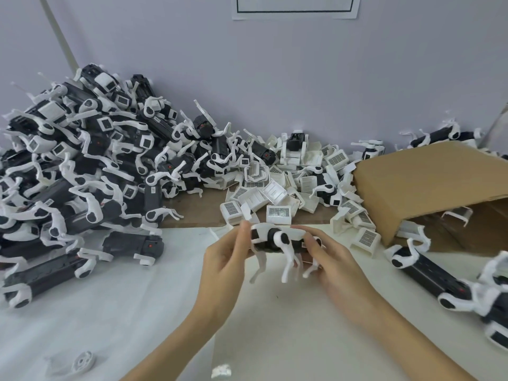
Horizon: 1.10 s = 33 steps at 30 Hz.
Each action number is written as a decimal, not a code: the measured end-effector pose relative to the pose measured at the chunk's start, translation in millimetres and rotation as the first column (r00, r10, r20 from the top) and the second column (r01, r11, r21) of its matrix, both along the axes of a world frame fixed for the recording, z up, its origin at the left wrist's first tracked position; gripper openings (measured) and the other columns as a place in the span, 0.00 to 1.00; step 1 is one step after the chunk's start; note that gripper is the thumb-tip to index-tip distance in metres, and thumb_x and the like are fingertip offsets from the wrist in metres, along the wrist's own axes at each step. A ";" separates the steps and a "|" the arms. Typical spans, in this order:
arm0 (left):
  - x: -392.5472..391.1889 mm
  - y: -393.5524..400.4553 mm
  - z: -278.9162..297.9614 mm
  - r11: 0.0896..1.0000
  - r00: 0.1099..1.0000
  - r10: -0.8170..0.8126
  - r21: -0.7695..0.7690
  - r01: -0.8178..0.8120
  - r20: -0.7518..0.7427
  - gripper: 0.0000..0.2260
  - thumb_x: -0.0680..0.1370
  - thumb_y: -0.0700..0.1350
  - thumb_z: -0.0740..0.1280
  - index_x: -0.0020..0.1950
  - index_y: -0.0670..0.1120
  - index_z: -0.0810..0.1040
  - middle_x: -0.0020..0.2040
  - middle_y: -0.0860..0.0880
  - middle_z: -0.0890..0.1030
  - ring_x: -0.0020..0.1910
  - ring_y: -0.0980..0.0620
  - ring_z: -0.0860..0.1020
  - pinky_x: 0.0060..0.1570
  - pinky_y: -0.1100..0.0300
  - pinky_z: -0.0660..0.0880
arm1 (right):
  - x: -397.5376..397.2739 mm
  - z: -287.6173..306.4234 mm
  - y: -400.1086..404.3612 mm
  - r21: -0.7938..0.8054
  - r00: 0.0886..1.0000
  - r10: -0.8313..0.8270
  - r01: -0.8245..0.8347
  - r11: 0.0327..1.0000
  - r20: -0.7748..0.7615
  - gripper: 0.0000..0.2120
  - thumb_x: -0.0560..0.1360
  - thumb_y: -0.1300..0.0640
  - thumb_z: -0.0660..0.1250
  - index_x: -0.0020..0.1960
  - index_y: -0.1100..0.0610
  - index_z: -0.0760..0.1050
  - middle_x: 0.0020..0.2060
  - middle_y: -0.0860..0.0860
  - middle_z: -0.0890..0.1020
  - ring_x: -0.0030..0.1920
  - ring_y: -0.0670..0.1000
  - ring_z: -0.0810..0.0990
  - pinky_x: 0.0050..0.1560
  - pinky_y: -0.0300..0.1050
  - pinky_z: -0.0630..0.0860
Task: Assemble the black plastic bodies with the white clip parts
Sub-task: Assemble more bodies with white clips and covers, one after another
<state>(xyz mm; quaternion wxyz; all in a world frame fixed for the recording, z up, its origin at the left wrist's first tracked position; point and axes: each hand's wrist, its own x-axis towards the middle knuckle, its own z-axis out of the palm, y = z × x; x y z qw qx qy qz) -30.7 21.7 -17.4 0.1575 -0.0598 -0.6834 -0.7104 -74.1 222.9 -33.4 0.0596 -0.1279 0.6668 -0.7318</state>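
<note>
A black body (270,242) with white legs hanging down is being held in mid-air, just above a white table (137,312), between two hands. The left hand (224,259) is gripping its left end, thumb and fingers curled round it. The right hand (334,266) is gripping its right end, fingers wrapping over the top and the thumb underneath. The legs are dangling below the fingers, not touching the table.

Just beyond the fingertips, a loose heap of white clips (277,193) is lying on a brown strip of the surface, reaching back to the wall. To the left of the left hand, a large pile (82,166) of black-and-white bodies is rising against a pale lilac wall (275,78). To the right of the right hand, an open cardboard box (428,185) is lying on its side, with more bodies (428,273) scattered in front of it and behind it. A sheet of paper (295,6) with a dark outline is hanging on the wall at the top. Near the bottom left edge, a small white round part (82,361) is lying on the table.
</note>
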 end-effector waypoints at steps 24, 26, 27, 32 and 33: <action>-16.2 -15.2 -19.0 0.982 0.976 0.081 -0.183 -0.044 0.200 0.24 0.81 0.63 0.59 0.41 0.50 0.87 0.40 0.56 0.83 0.32 0.53 0.79 0.38 0.70 0.73 | -91.0 45.4 63.6 -0.343 0.963 -0.164 0.231 0.910 0.212 0.10 0.84 0.57 0.64 0.58 0.59 0.82 0.46 0.53 0.84 0.41 0.49 0.85 0.48 0.43 0.79; -15.7 -14.5 -17.2 0.979 0.975 0.096 -0.194 -0.057 0.200 0.24 0.81 0.62 0.60 0.40 0.49 0.86 0.39 0.57 0.83 0.32 0.54 0.79 0.38 0.70 0.72 | -99.5 39.5 56.7 -0.105 0.955 -0.282 0.291 0.951 0.097 0.11 0.86 0.63 0.61 0.56 0.61 0.82 0.43 0.55 0.84 0.38 0.50 0.83 0.42 0.43 0.79; -15.8 -14.2 -16.3 0.978 0.975 0.108 -0.196 -0.069 0.195 0.24 0.80 0.62 0.60 0.39 0.49 0.86 0.39 0.57 0.84 0.32 0.54 0.78 0.37 0.70 0.72 | -104.5 39.6 53.3 -0.004 0.951 -0.307 0.307 0.952 0.036 0.12 0.86 0.64 0.60 0.55 0.61 0.82 0.43 0.56 0.84 0.37 0.51 0.83 0.40 0.42 0.79; -18.6 -12.4 -18.8 0.964 0.973 0.140 -0.251 -0.091 0.185 0.18 0.81 0.59 0.63 0.39 0.53 0.85 0.42 0.58 0.84 0.33 0.56 0.79 0.38 0.69 0.74 | -134.3 37.4 42.1 0.477 0.891 -0.310 0.441 0.760 -0.330 0.10 0.84 0.64 0.62 0.53 0.56 0.82 0.41 0.53 0.84 0.33 0.44 0.82 0.36 0.37 0.78; -20.2 -13.5 -21.9 0.938 0.973 0.188 -0.318 -0.138 0.134 0.14 0.83 0.55 0.66 0.40 0.55 0.85 0.43 0.58 0.84 0.37 0.57 0.79 0.40 0.69 0.74 | -138.3 35.0 39.0 0.520 0.894 -0.280 0.434 0.736 -0.350 0.10 0.84 0.63 0.62 0.54 0.55 0.81 0.42 0.52 0.84 0.35 0.47 0.83 0.39 0.42 0.80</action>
